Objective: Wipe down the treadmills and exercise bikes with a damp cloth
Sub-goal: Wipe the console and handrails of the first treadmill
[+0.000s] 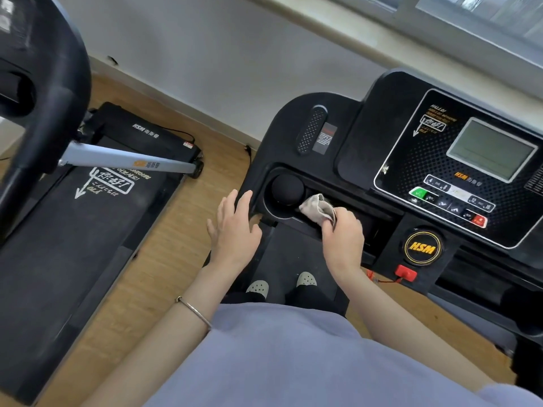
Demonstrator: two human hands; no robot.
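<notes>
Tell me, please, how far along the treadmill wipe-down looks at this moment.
Done: nothing shows as clearly wiped; no damp streaks are visible. In hand: the right hand grips the cloth inside the console tray, beside the cup holder, with the left hand open by the console's edge. Left: the display panel and the neighbouring treadmill seem yet to do; no bike is recognisable.

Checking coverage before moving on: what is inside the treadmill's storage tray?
The right hand holds a beige cloth in the tray, beside the round cup holder. Nothing else shows; hand and cloth cover the tray floor beneath them.
</notes>
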